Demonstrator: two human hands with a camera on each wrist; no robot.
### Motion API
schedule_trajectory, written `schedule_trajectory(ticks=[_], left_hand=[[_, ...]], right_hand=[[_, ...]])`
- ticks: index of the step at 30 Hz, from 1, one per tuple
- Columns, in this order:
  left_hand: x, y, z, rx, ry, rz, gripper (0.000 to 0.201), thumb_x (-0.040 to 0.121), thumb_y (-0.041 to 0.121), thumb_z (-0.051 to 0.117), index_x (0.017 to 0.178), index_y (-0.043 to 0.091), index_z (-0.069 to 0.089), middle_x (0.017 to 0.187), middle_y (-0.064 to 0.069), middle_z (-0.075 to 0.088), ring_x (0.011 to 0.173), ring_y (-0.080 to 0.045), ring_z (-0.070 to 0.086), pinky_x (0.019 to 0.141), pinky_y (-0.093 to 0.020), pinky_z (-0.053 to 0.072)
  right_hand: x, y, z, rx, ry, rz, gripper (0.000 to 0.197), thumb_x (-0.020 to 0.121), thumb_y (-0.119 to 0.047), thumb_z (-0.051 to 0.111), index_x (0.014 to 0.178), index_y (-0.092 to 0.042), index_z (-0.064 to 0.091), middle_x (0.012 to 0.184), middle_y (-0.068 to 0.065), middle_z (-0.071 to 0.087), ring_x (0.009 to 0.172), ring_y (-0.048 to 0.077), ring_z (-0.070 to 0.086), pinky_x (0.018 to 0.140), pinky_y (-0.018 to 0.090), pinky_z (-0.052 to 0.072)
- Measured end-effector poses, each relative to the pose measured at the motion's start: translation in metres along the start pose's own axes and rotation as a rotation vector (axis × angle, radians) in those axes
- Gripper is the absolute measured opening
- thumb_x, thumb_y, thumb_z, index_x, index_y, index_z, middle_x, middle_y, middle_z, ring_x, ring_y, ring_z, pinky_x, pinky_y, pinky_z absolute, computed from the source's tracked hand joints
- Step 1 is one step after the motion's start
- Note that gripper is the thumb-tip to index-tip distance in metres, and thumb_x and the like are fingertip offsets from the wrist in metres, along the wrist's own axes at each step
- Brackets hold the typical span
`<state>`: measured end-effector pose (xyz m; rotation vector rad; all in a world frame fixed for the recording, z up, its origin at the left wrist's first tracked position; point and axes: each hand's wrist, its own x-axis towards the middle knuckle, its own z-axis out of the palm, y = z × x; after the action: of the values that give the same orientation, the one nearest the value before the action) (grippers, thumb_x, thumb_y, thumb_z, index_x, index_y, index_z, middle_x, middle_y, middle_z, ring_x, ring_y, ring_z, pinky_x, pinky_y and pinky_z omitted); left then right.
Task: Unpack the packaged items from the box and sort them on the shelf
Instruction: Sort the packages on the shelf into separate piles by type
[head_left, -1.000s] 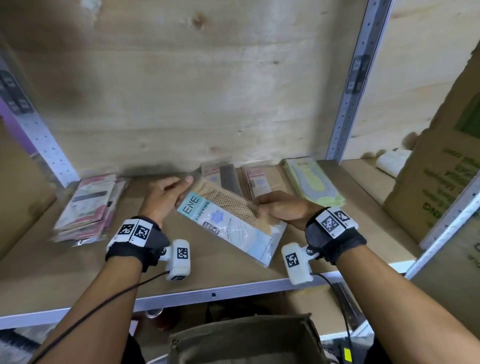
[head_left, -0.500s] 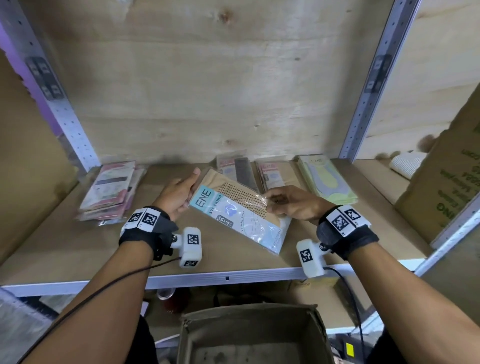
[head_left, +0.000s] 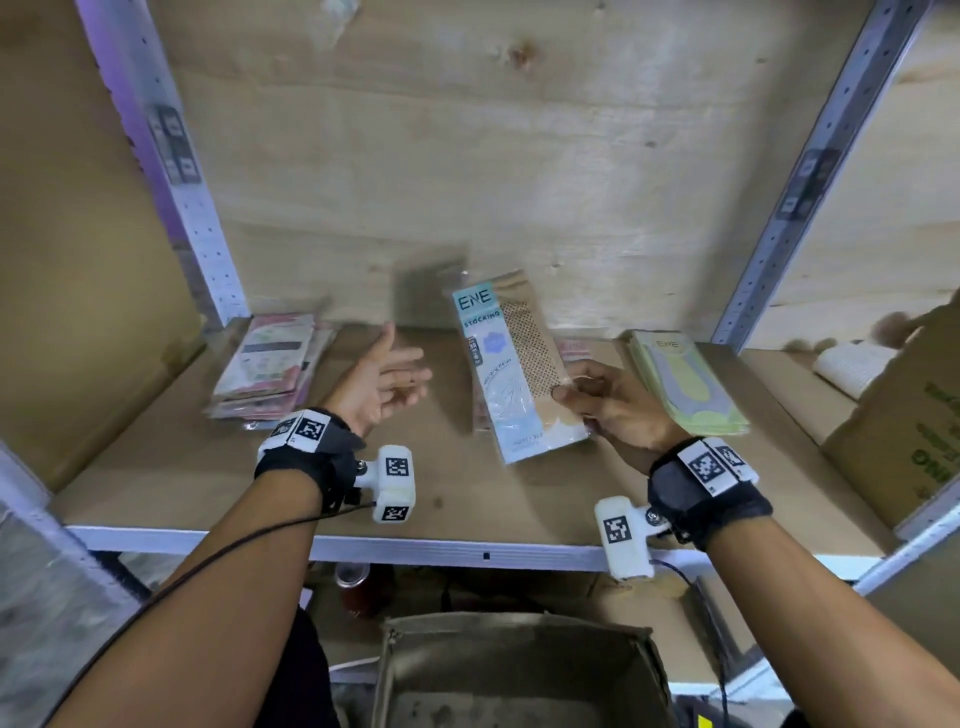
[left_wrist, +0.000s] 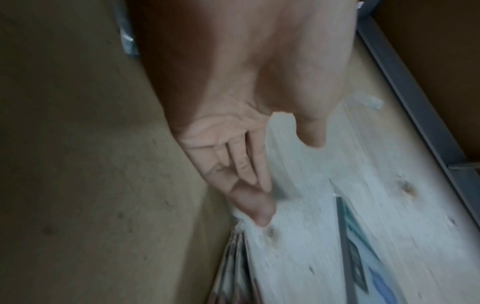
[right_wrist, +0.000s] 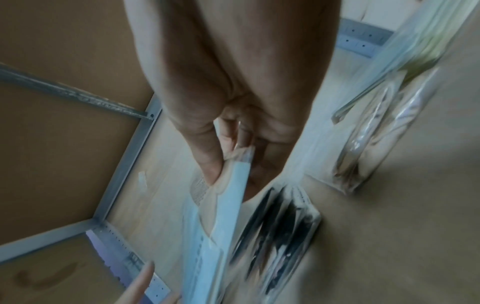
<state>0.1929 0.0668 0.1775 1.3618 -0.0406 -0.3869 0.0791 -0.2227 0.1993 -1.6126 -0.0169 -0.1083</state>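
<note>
My right hand (head_left: 587, 395) pinches the lower right edge of a light-blue and beige stocking packet (head_left: 506, 364), holding it tilted up above the wooden shelf (head_left: 182, 467). In the right wrist view the thumb and fingers (right_wrist: 210, 160) clamp the packet (right_wrist: 228, 205) edge-on. My left hand (head_left: 384, 379) hovers to the packet's left, fingers straight and spread, holding nothing; the left wrist view shows its empty palm (left_wrist: 228, 144). The open cardboard box (head_left: 519, 670) sits below the shelf's front edge.
On the shelf lie a pink packet pile (head_left: 270, 369) at the left, a yellow-green packet pile (head_left: 685, 384) at the right, and dark and pink packets (head_left: 571, 348) behind the held one. A large printed carton (head_left: 914, 415) and a white roll (head_left: 852, 364) stand at the far right.
My left hand has let go of the stocking packet and drawn back left. The right hand has swung the packet from slanting to nearly upright and lifted it.
</note>
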Motion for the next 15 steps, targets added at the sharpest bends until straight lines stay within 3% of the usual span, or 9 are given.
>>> schedule_trajectory(ticks=[2,4,7,10,12,15], left_hand=[[-0.004,0.001,0.005,0.075,-0.069,-0.043,0.065,0.079,0.069,0.067,0.121,0.02,0.067,0.108,-0.009,0.077,0.091,-0.021,0.076,0.067,-0.024,0.061],[-0.007,0.001,0.009,0.12,-0.133,-0.058,0.067,0.068,0.062,0.081,0.119,0.022,0.066,0.112,-0.011,0.075,0.097,-0.026,0.076,0.072,-0.027,0.061],[-0.012,0.002,0.009,0.195,-0.217,0.003,0.047,0.076,0.041,0.085,0.115,0.019,0.07,0.108,-0.009,0.077,0.092,-0.018,0.075,0.074,-0.023,0.059],[-0.008,0.003,0.001,0.302,-0.066,0.109,0.034,0.085,0.019,0.079,0.117,0.009,0.072,0.088,-0.007,0.076,0.069,-0.015,0.064,0.073,-0.026,0.051],[-0.005,0.001,-0.006,0.354,0.038,0.155,0.025,0.086,0.012,0.078,0.11,0.007,0.075,0.076,-0.009,0.072,0.06,-0.015,0.058,0.071,-0.031,0.047],[0.0,0.0,-0.017,0.36,0.134,0.159,0.021,0.084,0.006,0.078,0.105,0.004,0.075,0.067,-0.005,0.072,0.049,-0.008,0.057,0.056,-0.018,0.051]], right_hand=[[0.004,-0.004,0.014,0.028,0.053,0.027,0.019,0.087,-0.003,0.07,0.103,-0.004,0.062,0.079,0.012,0.054,0.052,0.013,0.041,0.04,0.023,0.028],[0.01,-0.007,0.031,0.071,0.087,0.043,0.029,0.087,0.0,0.07,0.113,0.005,0.06,0.082,0.011,0.063,0.047,0.009,0.048,0.036,0.019,0.034],[0.026,-0.011,0.056,0.087,0.105,0.064,0.027,0.085,-0.001,0.073,0.109,0.001,0.061,0.094,0.01,0.072,0.056,0.01,0.059,0.044,0.019,0.044],[0.047,-0.009,0.076,-0.029,0.154,0.094,0.028,0.081,-0.002,0.076,0.105,0.004,0.063,0.103,0.018,0.073,0.085,0.032,0.071,0.072,0.04,0.06],[0.061,-0.008,0.087,-0.184,0.177,0.088,0.029,0.08,-0.004,0.077,0.106,0.003,0.065,0.1,0.018,0.073,0.083,0.03,0.071,0.071,0.039,0.06],[0.076,-0.012,0.102,-0.539,0.173,0.087,0.03,0.077,-0.017,0.08,0.104,-0.007,0.07,0.089,0.008,0.076,0.078,0.021,0.072,0.071,0.037,0.061]])
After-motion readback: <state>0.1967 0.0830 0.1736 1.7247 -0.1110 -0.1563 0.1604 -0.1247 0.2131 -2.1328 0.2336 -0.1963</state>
